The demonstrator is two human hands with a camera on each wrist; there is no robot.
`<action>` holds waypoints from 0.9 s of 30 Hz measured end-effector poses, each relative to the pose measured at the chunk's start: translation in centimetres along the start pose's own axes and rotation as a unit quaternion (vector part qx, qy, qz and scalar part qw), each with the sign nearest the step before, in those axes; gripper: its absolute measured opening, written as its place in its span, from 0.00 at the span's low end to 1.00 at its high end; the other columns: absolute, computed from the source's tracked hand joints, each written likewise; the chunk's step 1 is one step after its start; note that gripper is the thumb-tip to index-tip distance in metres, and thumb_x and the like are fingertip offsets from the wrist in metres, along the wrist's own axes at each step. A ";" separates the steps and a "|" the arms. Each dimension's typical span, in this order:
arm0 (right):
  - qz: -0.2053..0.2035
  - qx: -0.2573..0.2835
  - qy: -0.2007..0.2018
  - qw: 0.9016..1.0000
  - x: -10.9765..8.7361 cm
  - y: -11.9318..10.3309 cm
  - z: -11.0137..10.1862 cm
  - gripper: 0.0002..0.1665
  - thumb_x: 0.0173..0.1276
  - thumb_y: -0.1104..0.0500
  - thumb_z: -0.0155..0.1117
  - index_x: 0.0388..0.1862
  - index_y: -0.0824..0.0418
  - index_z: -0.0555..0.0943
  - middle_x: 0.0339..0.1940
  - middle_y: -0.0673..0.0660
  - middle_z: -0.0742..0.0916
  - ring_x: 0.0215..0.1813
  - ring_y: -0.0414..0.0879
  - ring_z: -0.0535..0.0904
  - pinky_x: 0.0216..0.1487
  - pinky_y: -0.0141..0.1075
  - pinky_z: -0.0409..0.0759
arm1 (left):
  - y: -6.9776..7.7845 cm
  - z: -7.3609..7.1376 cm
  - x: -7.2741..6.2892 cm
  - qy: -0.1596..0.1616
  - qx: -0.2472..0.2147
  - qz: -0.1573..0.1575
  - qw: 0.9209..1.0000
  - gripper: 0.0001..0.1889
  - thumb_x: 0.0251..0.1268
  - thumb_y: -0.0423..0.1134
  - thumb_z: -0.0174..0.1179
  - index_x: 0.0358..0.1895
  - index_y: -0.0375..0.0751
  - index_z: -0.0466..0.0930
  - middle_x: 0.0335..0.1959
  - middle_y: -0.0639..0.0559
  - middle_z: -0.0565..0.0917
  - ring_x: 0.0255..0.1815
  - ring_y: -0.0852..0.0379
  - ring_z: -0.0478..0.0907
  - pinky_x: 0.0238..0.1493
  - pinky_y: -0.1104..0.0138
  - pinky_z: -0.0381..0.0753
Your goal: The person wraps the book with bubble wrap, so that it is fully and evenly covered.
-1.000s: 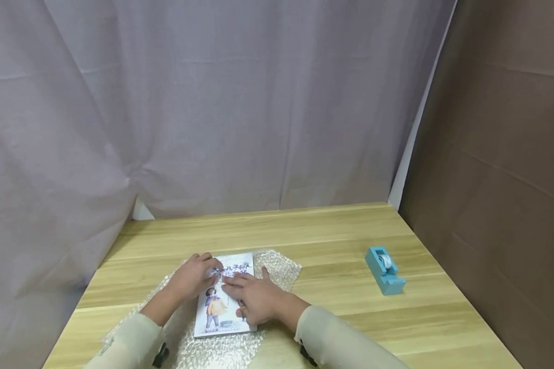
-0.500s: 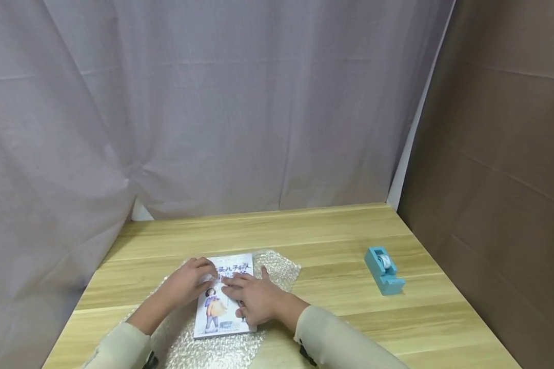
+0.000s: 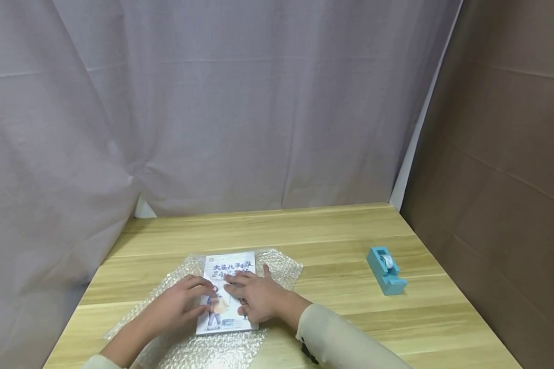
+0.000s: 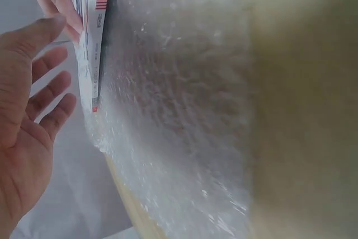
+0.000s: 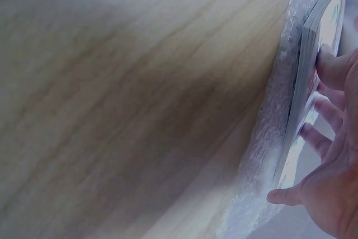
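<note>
A white paperback book with a printed cover lies flat on a sheet of bubble wrap. My right hand rests on the cover's right half, fingers spread; the right wrist view shows its fingertips on the book. Over the cover's left side is my left hand, loosely bent. In the left wrist view this left hand holds nothing, with its fingers beside the book's spine; contact with the cover cannot be made out. Both hands hide parts of the cover.
A blue tape dispenser with a roll of tape stands at the right of the wooden table. A grey curtain hangs behind the table, and a brown one along its right side.
My left hand has drawn back from the upper part of the cover toward its lower left, uncovering more of the title. My right hand stays on the book.
</note>
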State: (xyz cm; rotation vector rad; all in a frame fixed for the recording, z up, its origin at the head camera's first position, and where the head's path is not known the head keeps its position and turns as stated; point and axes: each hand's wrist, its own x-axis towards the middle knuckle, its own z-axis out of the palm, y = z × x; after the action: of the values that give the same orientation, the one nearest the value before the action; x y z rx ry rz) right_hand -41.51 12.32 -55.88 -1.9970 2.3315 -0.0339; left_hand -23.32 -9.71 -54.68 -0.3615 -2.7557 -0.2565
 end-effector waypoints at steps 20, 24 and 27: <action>0.001 0.001 0.001 1.000 0.0 0.0 0.0 0.45 0.77 0.44 0.64 0.90 0.36 0.63 0.93 0.35 0.59 0.93 0.45 0.58 0.81 0.82 0.59 | 3.0 -1.0 -3.3 -0.036 -0.066 0.073 0.994 0.12 0.62 0.46 0.81 0.43 0.68 0.89 0.51 0.68 0.85 0.55 0.66 0.80 0.53 0.64 0.90; 0.000 -0.001 0.003 1.000 0.0 0.1 0.1 0.45 0.77 0.44 0.64 0.90 0.36 0.63 0.93 0.35 0.59 0.93 0.46 0.59 0.81 0.82 0.59 | 3.7 -1.0 -3.6 -0.064 -0.108 0.079 0.989 0.12 0.60 0.45 0.82 0.41 0.69 0.90 0.49 0.68 0.83 0.53 0.69 0.75 0.49 0.70 0.85; -0.001 -0.002 0.005 1.000 0.0 0.1 0.2 0.45 0.77 0.44 0.65 0.90 0.36 0.63 0.93 0.35 0.60 0.92 0.46 0.59 0.81 0.82 0.59 | 4.1 -0.8 -3.6 -0.092 -0.128 0.070 0.985 0.08 0.57 0.51 0.83 0.38 0.68 0.93 0.46 0.69 0.79 0.49 0.75 0.67 0.45 0.79 0.77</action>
State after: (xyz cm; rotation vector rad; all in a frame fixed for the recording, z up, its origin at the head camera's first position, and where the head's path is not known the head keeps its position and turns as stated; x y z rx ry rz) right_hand -41.63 12.31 -56.04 -2.0051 2.3368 -0.0395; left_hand -18.65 -6.74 -54.72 -0.6725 -2.8651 -0.5686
